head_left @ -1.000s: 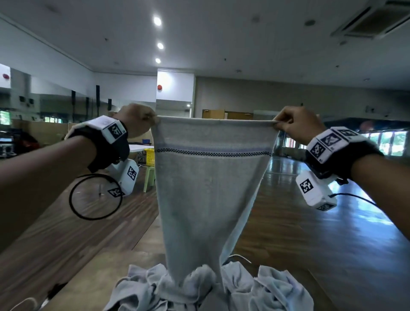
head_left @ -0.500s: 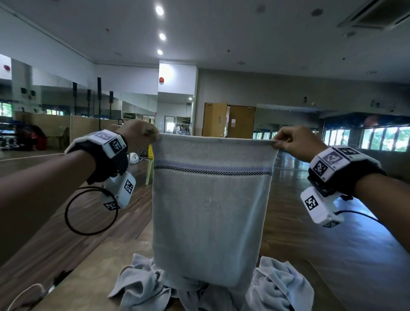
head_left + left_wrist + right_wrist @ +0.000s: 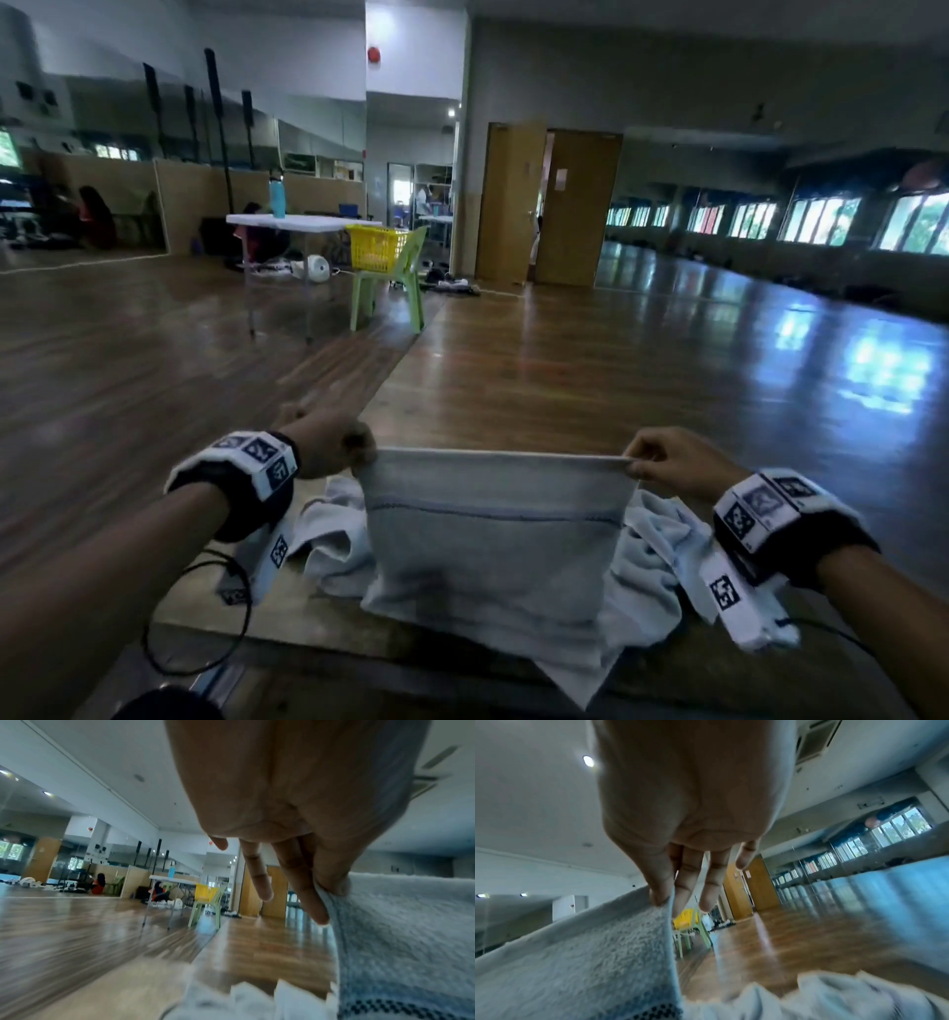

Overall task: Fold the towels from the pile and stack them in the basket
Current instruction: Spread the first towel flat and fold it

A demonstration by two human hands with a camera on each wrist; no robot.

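Hands: left hand (image 3: 328,448) and right hand (image 3: 678,465) each pinching a top corner of the towel (image 3: 493,545), edge stretched taut between them. Lowered since half a second ago, from chest height down toward the desk (image 3: 328,624); bottom half now draped over the near edge, pile (image 3: 652,560) lying crumpled just behind and to both sides. Probably laying it flat for the first fold. Yellow basket (image 3: 377,247) sitting on a green chair (image 3: 393,288), well apart across the floor. No folded towel visible.
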